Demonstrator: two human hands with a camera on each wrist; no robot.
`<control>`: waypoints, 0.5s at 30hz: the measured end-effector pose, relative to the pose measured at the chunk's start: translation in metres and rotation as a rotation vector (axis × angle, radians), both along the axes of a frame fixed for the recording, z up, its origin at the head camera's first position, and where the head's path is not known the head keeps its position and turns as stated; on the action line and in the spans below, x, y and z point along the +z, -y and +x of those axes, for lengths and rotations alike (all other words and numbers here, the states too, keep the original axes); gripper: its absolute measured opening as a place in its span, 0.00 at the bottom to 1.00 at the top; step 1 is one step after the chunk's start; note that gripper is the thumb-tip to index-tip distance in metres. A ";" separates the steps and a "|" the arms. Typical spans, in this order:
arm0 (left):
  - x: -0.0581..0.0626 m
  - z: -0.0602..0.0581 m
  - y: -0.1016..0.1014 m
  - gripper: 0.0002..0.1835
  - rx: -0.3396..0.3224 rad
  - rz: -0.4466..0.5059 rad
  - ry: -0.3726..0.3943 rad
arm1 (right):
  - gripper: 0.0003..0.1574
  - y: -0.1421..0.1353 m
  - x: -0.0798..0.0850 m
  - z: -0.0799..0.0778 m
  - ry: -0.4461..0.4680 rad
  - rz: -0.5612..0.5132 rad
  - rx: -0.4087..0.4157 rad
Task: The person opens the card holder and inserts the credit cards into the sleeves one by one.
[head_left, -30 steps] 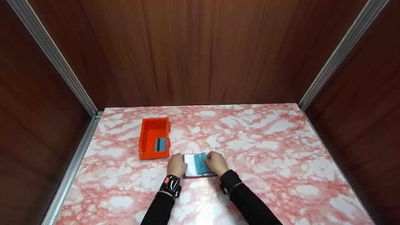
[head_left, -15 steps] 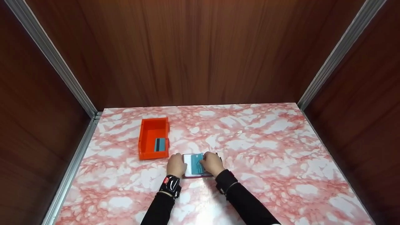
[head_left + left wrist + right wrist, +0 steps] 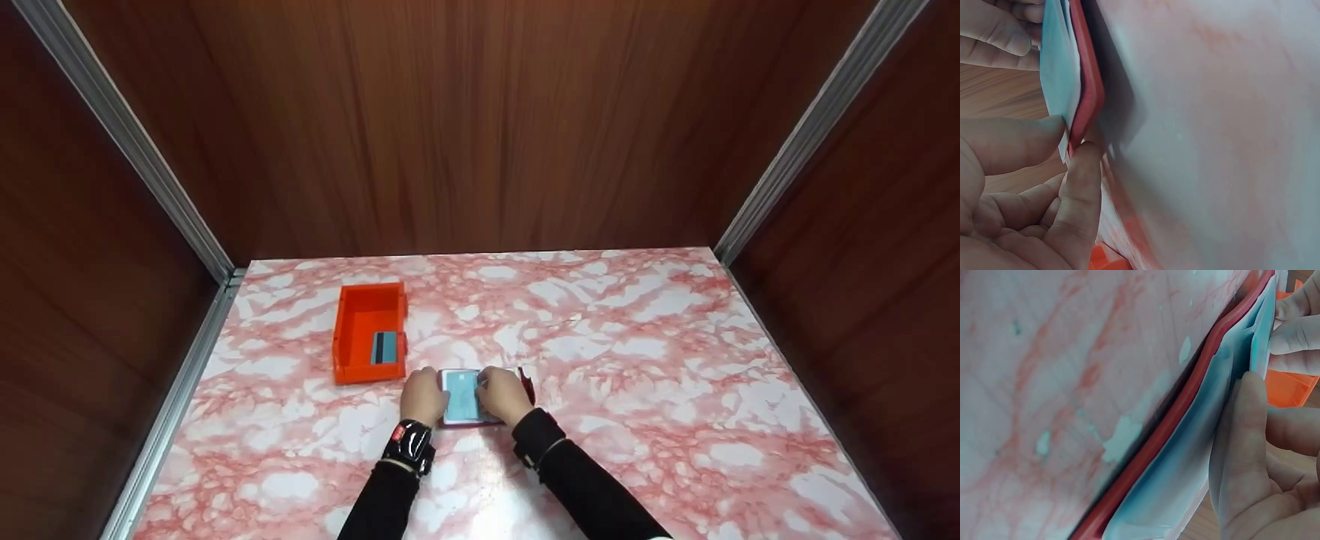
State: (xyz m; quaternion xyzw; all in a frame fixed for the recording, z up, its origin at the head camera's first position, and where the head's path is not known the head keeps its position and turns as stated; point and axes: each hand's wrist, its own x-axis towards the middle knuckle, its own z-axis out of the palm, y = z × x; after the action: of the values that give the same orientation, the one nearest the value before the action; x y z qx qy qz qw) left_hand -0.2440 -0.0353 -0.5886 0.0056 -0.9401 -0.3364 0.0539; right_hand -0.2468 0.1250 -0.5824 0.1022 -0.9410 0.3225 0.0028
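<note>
A red-covered card holder (image 3: 529,384) lies opened out on the table between both hands. Its clear plastic sleeves (image 3: 1165,478) stand out from the red cover in the right wrist view. A blue bank card (image 3: 462,397) covers most of the left page and looks paler there, apparently under clear plastic. My left hand (image 3: 424,397) pinches the holder's left edge, thumb on the page and index finger beneath the red cover (image 3: 1088,79). My right hand (image 3: 504,397) pinches at the card's right edge with thumb and curled fingers; its exact contact is partly hidden.
An orange bin (image 3: 343,330) stands behind and left of the left hand. In its front right corner rests another blue card (image 3: 385,348) with a dark stripe. The marbled table (image 3: 637,390) is bounded by wood-grain walls (image 3: 480,135) and metal corner posts.
My right hand has moved left, carrying the blue card across the left page until it nearly reaches the left thumb. The card now lies flatter and looks paler. The left hand has stayed put.
</note>
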 end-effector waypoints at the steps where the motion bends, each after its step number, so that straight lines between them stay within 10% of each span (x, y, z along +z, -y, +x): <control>1: 0.000 0.000 0.000 0.10 0.000 -0.002 0.001 | 0.08 0.000 0.000 0.000 -0.001 0.000 0.007; 15: 0.002 0.002 0.002 0.11 -0.001 0.016 0.024 | 0.07 -0.001 0.000 0.002 -0.008 0.000 0.054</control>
State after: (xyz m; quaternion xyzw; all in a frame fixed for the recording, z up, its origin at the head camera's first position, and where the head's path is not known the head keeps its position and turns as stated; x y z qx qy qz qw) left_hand -0.2424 -0.0368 -0.5867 0.0096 -0.9380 -0.3439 0.0426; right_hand -0.2445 0.1258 -0.5826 0.1288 -0.9379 0.3220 -0.0024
